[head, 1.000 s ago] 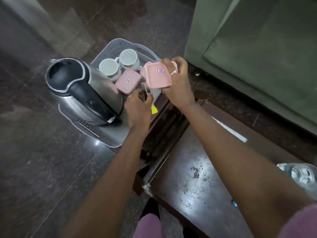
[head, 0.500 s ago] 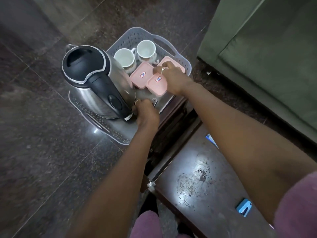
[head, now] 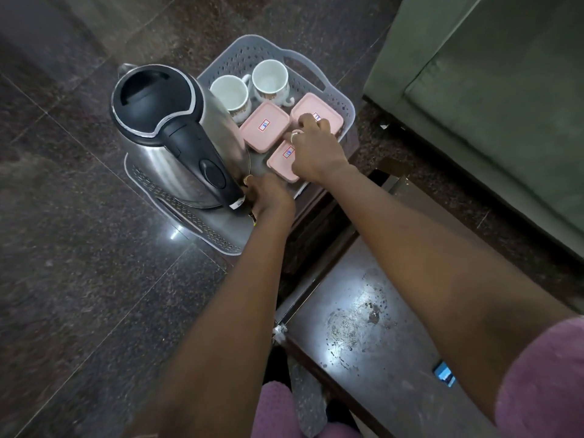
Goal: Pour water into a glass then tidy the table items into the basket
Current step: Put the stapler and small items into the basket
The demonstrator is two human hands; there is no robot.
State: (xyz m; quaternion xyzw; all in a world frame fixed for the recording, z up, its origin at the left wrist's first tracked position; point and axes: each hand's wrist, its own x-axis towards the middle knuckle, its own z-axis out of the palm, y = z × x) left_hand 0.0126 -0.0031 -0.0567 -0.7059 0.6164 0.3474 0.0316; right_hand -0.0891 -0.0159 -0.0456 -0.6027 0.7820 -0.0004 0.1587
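A grey basket [head: 316,67] sits on the dark floor [head: 79,279], just off the end of the tabletop [head: 363,327]. Inside the basket stand a steel kettle [head: 170,137], two white cups [head: 249,90] and three pink lidded boxes [head: 264,126]. The right hand [head: 316,150] rests over two of the boxes, fingers curled down onto their lids. The left hand [head: 268,197] is closed low beside the kettle's handle; what it holds cannot be told.
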